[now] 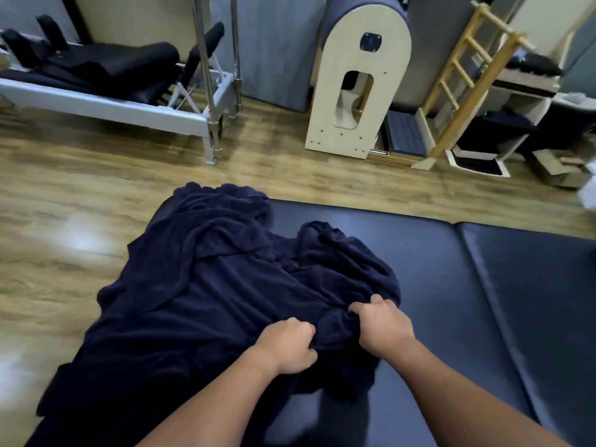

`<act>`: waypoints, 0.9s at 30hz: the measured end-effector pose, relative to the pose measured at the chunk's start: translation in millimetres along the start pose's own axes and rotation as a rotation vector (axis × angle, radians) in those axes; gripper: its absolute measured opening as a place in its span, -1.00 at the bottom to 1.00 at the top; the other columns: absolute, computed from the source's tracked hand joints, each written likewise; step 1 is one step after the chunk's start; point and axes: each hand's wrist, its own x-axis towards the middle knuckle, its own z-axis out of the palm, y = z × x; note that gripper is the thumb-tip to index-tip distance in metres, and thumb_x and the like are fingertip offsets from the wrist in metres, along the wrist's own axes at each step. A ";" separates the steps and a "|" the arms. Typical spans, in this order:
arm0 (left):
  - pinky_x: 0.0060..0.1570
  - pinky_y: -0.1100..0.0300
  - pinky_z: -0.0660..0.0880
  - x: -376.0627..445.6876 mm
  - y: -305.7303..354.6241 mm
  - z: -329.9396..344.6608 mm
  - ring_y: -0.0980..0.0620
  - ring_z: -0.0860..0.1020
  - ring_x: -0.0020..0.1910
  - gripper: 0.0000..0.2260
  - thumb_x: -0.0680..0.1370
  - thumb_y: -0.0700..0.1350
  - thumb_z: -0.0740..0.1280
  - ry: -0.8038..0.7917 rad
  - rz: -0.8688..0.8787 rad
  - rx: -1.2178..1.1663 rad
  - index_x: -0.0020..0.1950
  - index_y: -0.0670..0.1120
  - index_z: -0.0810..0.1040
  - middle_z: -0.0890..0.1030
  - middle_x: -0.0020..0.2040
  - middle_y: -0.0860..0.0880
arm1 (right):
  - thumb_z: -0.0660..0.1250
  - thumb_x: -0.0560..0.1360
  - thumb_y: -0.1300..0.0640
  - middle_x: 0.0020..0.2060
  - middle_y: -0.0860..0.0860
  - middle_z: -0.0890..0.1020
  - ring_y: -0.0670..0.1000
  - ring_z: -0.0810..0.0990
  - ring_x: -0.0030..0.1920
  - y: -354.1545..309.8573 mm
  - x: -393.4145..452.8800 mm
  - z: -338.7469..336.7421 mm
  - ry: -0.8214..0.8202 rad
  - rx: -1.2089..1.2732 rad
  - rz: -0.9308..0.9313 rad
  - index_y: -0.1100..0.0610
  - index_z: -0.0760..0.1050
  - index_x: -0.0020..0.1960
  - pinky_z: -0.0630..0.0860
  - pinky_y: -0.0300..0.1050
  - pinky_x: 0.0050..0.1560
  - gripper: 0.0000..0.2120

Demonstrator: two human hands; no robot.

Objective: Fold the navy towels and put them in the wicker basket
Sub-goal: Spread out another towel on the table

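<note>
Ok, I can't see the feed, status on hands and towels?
Left hand and right hand both grip the navy towels. Towels heaped unfolded on the padded table. No wicker basket in view.

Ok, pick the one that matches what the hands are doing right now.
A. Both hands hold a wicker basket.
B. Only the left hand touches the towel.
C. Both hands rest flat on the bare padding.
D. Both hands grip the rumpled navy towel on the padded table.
D: the left hand and right hand both have fingers curled into the bunched navy towel, which lies on the padded table; no wicker basket is in view.
</note>
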 end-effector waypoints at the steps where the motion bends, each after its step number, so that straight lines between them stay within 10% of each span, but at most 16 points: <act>1: -0.16 0.04 0.56 7.0 13.8 4.5 -0.13 0.59 -0.16 -0.88 0.52 -0.06 0.26 -0.013 0.003 0.011 -0.13 -0.11 0.46 0.60 -0.15 -0.07 | 0.26 0.52 0.12 0.20 0.05 0.42 0.16 0.43 0.22 14.8 0.9 0.4 -0.005 -0.015 0.003 -0.19 0.37 0.42 0.54 0.02 0.00 -0.50; 8: -0.33 0.07 0.44 57.3 105.8 29.9 -0.05 0.47 -0.32 -0.82 0.49 -0.10 0.28 -0.160 -0.066 -0.020 -0.27 -0.10 0.36 0.49 -0.31 -0.04 | 0.27 0.46 0.13 0.17 0.04 0.38 0.14 0.41 0.20 118.3 11.5 5.7 0.066 0.036 -0.052 -0.14 0.37 0.43 0.51 0.00 -0.01 -0.45; 11: -0.36 0.13 0.41 69.0 123.2 19.3 -0.03 0.49 -0.35 -0.78 0.49 -0.01 0.34 -0.300 -0.130 0.054 -0.26 -0.11 0.44 0.52 -0.33 -0.02 | 0.30 0.42 0.17 0.19 -0.06 0.28 0.10 0.35 0.26 153.3 5.7 22.6 0.242 0.342 -0.150 -0.15 0.19 0.56 0.56 -0.03 0.08 -0.25; 15: -0.31 0.10 0.41 87.7 133.7 -9.5 -0.02 0.53 -0.31 -0.53 0.49 0.33 0.34 -0.294 -0.164 0.060 -0.26 -0.09 0.49 0.54 -0.32 0.00 | 0.55 0.34 -0.20 0.27 -0.02 0.32 0.06 0.33 0.29 179.9 -2.2 54.5 0.378 0.816 0.168 -0.10 0.19 0.56 0.42 0.02 0.33 -0.10; 19: -0.10 0.05 0.47 116.4 144.2 -35.5 -0.09 0.55 -0.08 -0.68 0.60 0.20 0.26 -0.085 -0.081 0.164 -0.11 -0.04 0.50 0.60 -0.07 -0.04 | 0.50 0.40 -0.23 0.17 -0.19 0.59 -0.09 0.55 0.23 178.6 -12.7 79.2 0.277 1.169 0.201 -0.18 0.39 0.37 0.49 -0.03 0.27 -0.40; 23: 0.04 -0.06 0.51 152.2 152.2 -48.2 -0.17 0.54 0.10 -0.87 0.66 -0.02 0.19 0.221 0.055 0.203 0.14 -0.04 0.42 0.43 0.24 -0.07 | 0.36 0.26 0.16 0.06 -0.13 0.71 0.05 0.65 0.15 172.8 -11.6 88.7 0.232 1.394 0.195 -0.20 0.57 0.16 0.56 0.09 0.21 -0.49; 27: 0.02 -0.06 0.54 196.2 157.9 -57.3 -0.20 0.56 0.19 -0.31 0.57 -0.29 0.14 0.191 0.112 0.225 0.59 0.24 0.08 0.00 0.65 0.08 | 0.33 0.29 0.28 0.21 -0.23 0.64 -0.15 0.59 0.25 158.2 -15.8 90.1 0.233 1.283 0.110 -0.14 0.43 0.43 0.50 -0.09 0.33 -0.26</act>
